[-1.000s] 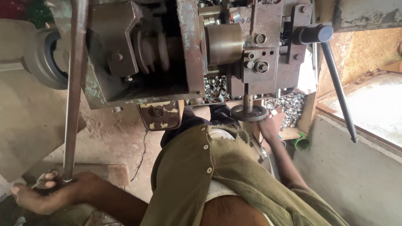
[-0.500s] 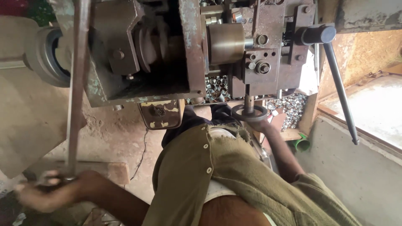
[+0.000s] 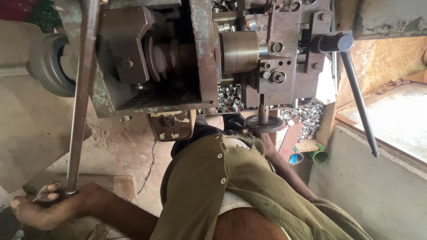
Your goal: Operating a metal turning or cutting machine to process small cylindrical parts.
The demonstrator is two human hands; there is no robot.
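Left hand [image 3: 49, 206] dropped lower, fist clamped on long lever [image 3: 80, 102]; right hand [image 3: 267, 141] at handwheel [image 3: 265, 123], grip unclear.

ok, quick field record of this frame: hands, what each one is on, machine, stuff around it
view: head camera, looking down over the person's olive shirt
left hand: closed around the lower end of a long metal lever
right hand: reaches under the small round handwheel, mostly hidden; grip unclear
machine: worn, rusty metal body with stepped pulley and brass-coloured cylinder
second lever: dark, black-knobbed, untouched
loose parts: heap of small shiny metal rings behind the machine
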